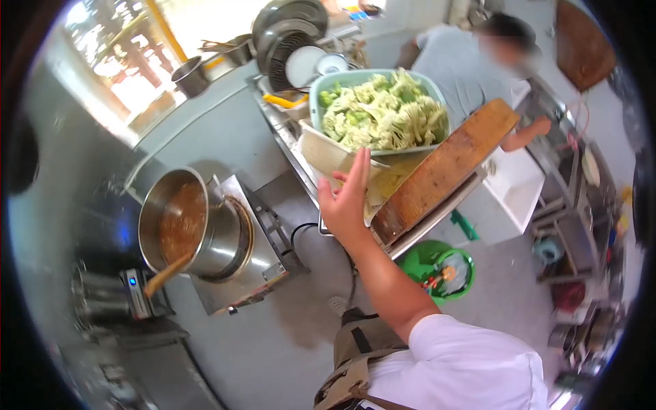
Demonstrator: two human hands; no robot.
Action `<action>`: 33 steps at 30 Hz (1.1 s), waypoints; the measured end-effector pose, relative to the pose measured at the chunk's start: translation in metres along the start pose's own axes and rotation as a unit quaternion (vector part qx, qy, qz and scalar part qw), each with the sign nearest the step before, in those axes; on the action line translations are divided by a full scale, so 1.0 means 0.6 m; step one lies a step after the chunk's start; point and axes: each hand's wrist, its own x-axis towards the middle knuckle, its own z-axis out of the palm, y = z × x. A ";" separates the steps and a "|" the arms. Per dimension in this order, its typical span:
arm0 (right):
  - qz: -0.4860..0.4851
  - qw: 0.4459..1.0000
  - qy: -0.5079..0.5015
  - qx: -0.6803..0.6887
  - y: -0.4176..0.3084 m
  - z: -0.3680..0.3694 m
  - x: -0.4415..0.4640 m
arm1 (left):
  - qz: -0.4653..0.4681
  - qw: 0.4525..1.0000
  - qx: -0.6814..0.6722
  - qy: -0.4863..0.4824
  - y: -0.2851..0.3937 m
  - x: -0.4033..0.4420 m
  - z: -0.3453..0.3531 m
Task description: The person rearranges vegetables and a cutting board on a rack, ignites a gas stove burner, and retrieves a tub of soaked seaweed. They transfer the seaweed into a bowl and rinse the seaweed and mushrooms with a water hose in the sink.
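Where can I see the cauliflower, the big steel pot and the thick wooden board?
Cauliflower (383, 113): head view, the middle of the heaped pieces.
Steel pot (220, 234): head view, its outer side wall.
Wooden board (447, 174): head view, the middle of its broad brown face.

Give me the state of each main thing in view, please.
Right hand: open, fingers parted.
Tub: uncovered, heaped full.
Cauliflower: in pieces.
Pot: uncovered, partly filled.
Wooden handle: leaning over the pot's rim.
Wooden board: marked with dark stains.
Green bucket: uncovered, things inside.
Display: lit blue.
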 end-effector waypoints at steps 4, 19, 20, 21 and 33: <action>0.066 0.989 -0.055 -0.122 0.010 0.023 0.040 | 0.037 0.996 0.076 -0.012 0.136 0.048 -0.052; 0.000 0.922 -0.135 -0.362 -0.067 0.021 0.121 | 0.128 0.961 0.239 -0.056 0.310 0.151 -0.166; -0.018 0.922 -0.122 -0.368 -0.076 0.025 0.131 | 0.136 0.956 0.254 -0.056 0.305 0.162 -0.182; -0.066 0.911 -0.090 -0.398 -0.077 0.032 0.142 | 0.143 0.952 0.265 -0.057 0.299 0.170 -0.199; 0.010 0.859 -0.195 -0.473 -0.043 0.098 0.308 | 0.434 0.811 0.393 -0.023 0.121 0.278 -0.377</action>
